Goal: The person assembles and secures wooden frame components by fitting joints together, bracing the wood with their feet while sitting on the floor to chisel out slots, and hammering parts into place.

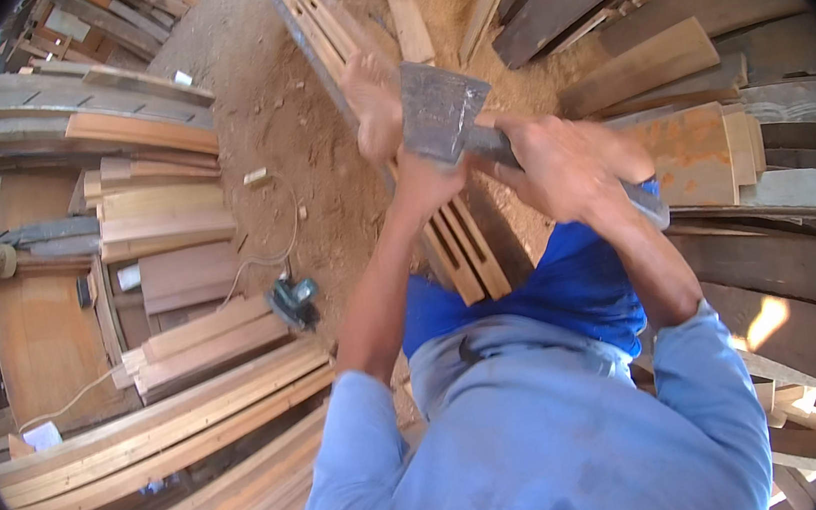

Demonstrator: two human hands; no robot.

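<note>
On the sawdust-strewn dirt floor [272,119] of a timber yard, viewed from above, left to right:

Stacked pale and reddish wooden planks [167,217], flat-laid in tiers at far left. Further long curved boards [167,439] lie below them, toward the lower edge.

Small teal handheld power tool [293,299], on the ground just beside the planks, a thin pale cord [273,260] trailing from it.

Long grooved wooden frame piece [463,249], running from top centre down to the person's lap, a bare foot [373,103] resting upon it.

Left hand [425,181], raised at centre, closed against the underside of the broad grey metal axe head [440,110], which sits above the frame piece, blade face toward the camera.

Right hand [559,165], just right of the head, fingers wrapped shut around the axe's dark handle [645,200].

Dark weathered beams [754,115], piled at right.
</note>
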